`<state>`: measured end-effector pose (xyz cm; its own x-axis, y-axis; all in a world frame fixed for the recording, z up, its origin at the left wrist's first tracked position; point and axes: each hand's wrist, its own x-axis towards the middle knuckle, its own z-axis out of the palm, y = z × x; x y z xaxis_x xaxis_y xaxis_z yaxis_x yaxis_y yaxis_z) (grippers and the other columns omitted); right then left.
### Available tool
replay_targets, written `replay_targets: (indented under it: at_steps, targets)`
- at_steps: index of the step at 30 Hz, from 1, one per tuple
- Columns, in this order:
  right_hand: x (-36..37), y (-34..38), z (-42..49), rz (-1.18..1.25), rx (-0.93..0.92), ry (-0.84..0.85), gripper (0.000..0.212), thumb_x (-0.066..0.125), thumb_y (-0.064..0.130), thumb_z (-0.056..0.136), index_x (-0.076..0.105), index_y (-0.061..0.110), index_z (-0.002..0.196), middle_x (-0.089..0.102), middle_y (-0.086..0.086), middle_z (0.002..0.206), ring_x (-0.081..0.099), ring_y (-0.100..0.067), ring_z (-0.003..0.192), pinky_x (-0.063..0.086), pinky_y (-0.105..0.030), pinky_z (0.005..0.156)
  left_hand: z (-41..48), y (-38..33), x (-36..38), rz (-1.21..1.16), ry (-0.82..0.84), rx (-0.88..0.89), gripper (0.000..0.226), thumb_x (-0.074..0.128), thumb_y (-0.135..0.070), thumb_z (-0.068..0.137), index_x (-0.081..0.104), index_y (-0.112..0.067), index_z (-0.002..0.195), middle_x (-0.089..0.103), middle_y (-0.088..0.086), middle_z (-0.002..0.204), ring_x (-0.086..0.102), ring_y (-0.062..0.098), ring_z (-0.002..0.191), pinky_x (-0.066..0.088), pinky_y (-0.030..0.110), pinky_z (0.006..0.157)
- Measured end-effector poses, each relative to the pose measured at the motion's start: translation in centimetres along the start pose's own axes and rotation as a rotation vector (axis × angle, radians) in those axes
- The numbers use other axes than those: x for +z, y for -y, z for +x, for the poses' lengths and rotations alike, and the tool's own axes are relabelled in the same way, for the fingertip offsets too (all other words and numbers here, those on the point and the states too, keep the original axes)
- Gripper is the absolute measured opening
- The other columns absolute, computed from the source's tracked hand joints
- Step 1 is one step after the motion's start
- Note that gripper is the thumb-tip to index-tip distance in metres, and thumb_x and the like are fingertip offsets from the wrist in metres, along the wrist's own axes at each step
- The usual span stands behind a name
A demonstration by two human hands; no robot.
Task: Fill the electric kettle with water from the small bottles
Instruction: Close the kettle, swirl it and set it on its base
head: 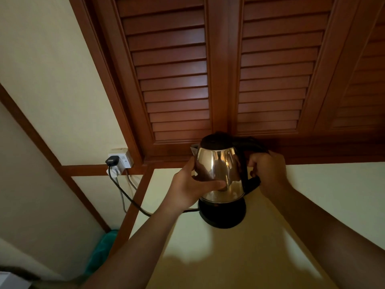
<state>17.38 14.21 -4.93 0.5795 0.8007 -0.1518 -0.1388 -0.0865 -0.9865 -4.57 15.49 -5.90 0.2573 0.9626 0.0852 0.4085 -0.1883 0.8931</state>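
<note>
A shiny steel electric kettle (pixel 220 170) with a black lid and black handle stands on its round black base (pixel 223 213) at the back of a pale counter (pixel 229 257). My left hand (pixel 191 186) cups the kettle's left side, thumb across the front of the steel body. My right hand (pixel 268 172) grips the black handle on the right. The lid looks closed. No small bottles are in view.
A black cord (pixel 129 199) runs from the base to a plug in a white wall socket (pixel 120 161) on the left. Brown louvred wooden shutters (pixel 225 69) rise right behind the kettle. The counter's left edge drops to a gap holding a teal object (pixel 102 249).
</note>
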Motion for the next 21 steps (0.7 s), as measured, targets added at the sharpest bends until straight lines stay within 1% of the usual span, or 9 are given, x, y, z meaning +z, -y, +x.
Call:
replay_targets:
  at_steps: [2,4,8,9,11,14,15,18,21]
  targets:
    - [-0.1,-0.2,-0.4,-0.007,-0.026,0.001,0.018,0.058,0.000,0.057,0.066,0.004,0.073,0.048,-0.005,0.054,0.044,-0.021,0.047,0.041,-0.036,0.057,-0.4,0.1,0.0,-0.007,-0.004,0.005,0.052,0.100,-0.039,0.064,0.066,-0.021,0.099,0.072,-0.021,0.090,0.071,-0.002,0.089,0.059,0.019,0.082]
    - [-0.2,-0.3,-0.7,-0.013,-0.051,0.001,0.019,0.058,0.003,0.054,0.067,0.004,0.071,0.049,-0.004,0.054,0.044,-0.021,0.048,0.041,-0.037,0.057,-0.7,0.1,-0.1,-0.023,-0.008,0.011,0.053,0.101,-0.037,0.064,0.066,-0.020,0.100,0.072,-0.022,0.090,0.071,-0.004,0.088,0.059,0.019,0.080]
    - [-0.2,-0.4,-1.3,-0.002,-0.053,0.008,0.019,0.058,0.004,0.052,0.067,0.006,0.069,0.052,-0.007,0.058,0.045,-0.021,0.049,0.041,-0.036,0.058,-1.6,0.1,-0.3,-0.053,-0.006,0.008,0.057,0.101,-0.040,0.062,0.065,-0.040,0.106,0.072,-0.020,0.099,0.072,0.004,0.097,0.063,0.029,0.088]
    - [-0.3,-0.4,-1.4,0.002,-0.046,0.006,0.019,0.058,0.003,0.053,0.067,0.006,0.069,0.053,-0.009,0.060,0.045,-0.022,0.049,0.042,-0.036,0.057,-1.7,0.1,-0.4,-0.050,-0.010,0.012,0.057,0.101,-0.041,0.062,0.065,-0.040,0.107,0.072,-0.020,0.100,0.071,0.004,0.099,0.063,0.030,0.090]
    - [-0.4,-0.2,-1.5,0.017,-0.024,0.008,0.017,0.058,0.000,0.055,0.066,0.007,0.068,0.052,-0.010,0.060,0.044,-0.022,0.048,0.042,-0.034,0.056,-1.9,0.0,-0.5,-0.021,-0.016,0.020,0.057,0.100,-0.045,0.062,0.067,-0.033,0.106,0.072,-0.019,0.099,0.071,0.004,0.097,0.063,0.031,0.090]
    - [-0.5,-0.2,-1.5,0.030,-0.003,0.023,0.013,0.057,0.003,0.049,0.062,0.009,0.060,0.048,-0.006,0.055,0.040,-0.020,0.044,0.039,-0.031,0.052,-2.1,-0.4,-0.5,0.010,-0.019,0.011,0.053,0.100,-0.046,0.062,0.067,-0.026,0.099,0.070,-0.026,0.095,0.070,-0.004,0.088,0.063,0.029,0.085]
    - [-0.5,-0.2,-1.4,0.026,0.005,0.023,0.011,0.057,0.002,0.050,0.061,0.008,0.059,0.047,-0.005,0.054,0.040,-0.020,0.043,0.039,-0.031,0.052,-2.0,-0.4,-0.5,0.019,-0.020,0.008,0.052,0.100,-0.046,0.062,0.067,-0.024,0.097,0.070,-0.027,0.093,0.069,-0.006,0.086,0.062,0.028,0.084]
    - [-0.4,0.3,-1.3,0.021,0.027,0.028,0.010,0.055,-0.003,0.056,0.056,0.007,0.055,0.043,-0.003,0.049,0.039,-0.019,0.042,0.039,-0.030,0.050,-1.5,-0.7,-0.5,0.043,-0.031,0.003,0.051,0.099,-0.049,0.062,0.069,-0.022,0.093,0.071,-0.019,0.086,0.068,-0.003,0.083,0.058,0.025,0.079]
    - [-0.2,1.2,-1.2,0.004,0.035,0.037,0.013,0.055,-0.004,0.058,0.051,0.007,0.055,0.042,-0.002,0.047,0.038,-0.019,0.041,0.037,-0.029,0.048,-1.2,-0.8,-0.5,0.052,-0.024,0.010,0.050,0.097,-0.054,0.063,0.070,-0.023,0.091,0.072,-0.012,0.089,0.068,0.002,0.087,0.052,0.023,0.076]
